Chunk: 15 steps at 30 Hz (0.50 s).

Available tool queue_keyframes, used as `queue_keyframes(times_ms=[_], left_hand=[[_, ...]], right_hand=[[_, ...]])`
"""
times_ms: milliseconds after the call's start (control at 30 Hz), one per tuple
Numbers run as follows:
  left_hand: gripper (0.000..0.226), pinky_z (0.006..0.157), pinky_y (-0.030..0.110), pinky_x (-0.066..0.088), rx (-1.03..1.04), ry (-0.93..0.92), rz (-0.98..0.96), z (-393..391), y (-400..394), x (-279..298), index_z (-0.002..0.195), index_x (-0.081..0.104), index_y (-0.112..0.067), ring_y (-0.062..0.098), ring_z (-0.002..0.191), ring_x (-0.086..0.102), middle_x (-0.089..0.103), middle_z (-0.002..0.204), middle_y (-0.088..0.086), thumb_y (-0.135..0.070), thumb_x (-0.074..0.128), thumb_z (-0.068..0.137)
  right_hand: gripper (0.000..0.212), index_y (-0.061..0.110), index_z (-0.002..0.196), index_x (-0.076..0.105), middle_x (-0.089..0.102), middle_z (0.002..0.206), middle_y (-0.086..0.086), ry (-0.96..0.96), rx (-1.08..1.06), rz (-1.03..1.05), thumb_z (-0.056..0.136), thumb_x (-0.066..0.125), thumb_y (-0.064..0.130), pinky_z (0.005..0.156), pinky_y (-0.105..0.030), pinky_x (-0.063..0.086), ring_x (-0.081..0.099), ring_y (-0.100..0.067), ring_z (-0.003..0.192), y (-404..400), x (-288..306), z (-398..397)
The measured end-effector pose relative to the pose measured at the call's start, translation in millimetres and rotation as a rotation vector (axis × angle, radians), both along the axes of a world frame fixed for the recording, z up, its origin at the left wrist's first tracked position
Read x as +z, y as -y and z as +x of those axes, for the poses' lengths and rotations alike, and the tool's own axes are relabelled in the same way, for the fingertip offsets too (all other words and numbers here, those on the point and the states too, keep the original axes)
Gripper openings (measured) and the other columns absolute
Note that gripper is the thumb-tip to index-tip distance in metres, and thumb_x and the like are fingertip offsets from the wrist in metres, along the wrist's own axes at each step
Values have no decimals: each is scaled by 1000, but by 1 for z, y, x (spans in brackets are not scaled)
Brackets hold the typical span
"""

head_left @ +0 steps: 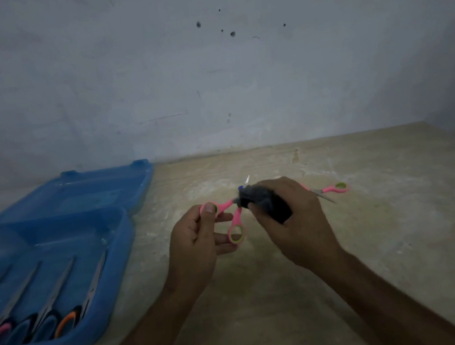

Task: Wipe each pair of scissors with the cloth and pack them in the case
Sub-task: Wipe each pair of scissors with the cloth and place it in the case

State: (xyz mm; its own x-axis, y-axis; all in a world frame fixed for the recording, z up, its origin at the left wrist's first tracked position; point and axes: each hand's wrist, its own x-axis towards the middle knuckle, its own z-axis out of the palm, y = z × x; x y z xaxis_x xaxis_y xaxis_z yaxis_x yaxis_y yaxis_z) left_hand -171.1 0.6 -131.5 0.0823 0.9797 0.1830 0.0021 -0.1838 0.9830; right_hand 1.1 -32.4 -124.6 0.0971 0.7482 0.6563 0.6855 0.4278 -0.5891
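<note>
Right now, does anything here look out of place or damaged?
Nothing looks damaged. One pink pair of scissors lies alone on the table, partly behind the right hand, outside the case, probably awaiting wiping. The left hand holds another pink pair while the right wipes it with the cloth.

A worn beige table [374, 240] fills the lower part of the view, its top mottled with pale scuffs and stains. Behind it rises a dull grey-blue wall [148, 67], meeting the table's far edge. Several small dark spots [232, 34] dot the wall high up, near the middle, and faint scratches and marks show lower down.
</note>
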Motion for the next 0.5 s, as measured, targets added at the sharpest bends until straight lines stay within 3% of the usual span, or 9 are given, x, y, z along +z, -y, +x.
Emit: queue_keyframes(times_ms=[67,167,300,400,500], left_hand=[[29,57,25,59,-39,10,29,2,2,-2,102,70,-6,20,65,75,78,82,10,-19,44,107],[28,59,29,60,-105,22,67,2,0,-3,101,70,-4,22,64,75,77,76,11,-13,44,106],[27,59,36,61,-122,68,19,2,-2,-2,99,69,-7,32,65,74,75,76,20,-13,44,107],[28,59,39,62,-105,121,-56,-1,-5,-2,98,67,-8,33,63,74,75,73,19,-16,43,108],[28,58,36,63,-88,162,-116,-5,-9,-3,102,66,-5,32,62,74,75,72,18,-19,43,108]], right_hand=[[30,24,123,69,61,101,3,143,23,-25,93,67,28,75,-24,47,58,-11,90,-3,-7,-4],[32,24,118,69,57,94,3,236,-65,-31,88,66,33,65,-31,45,58,-17,83,-7,-13,-6],[22,21,105,71,68,93,1,161,-160,8,88,67,34,68,-37,50,62,-20,81,-12,-12,-1],[25,27,111,68,72,98,3,87,-271,-19,85,71,29,71,-32,50,67,-21,89,-15,-8,15],[34,32,114,59,71,95,3,-18,-401,5,84,74,26,66,-29,44,66,-20,85,-13,1,31]])
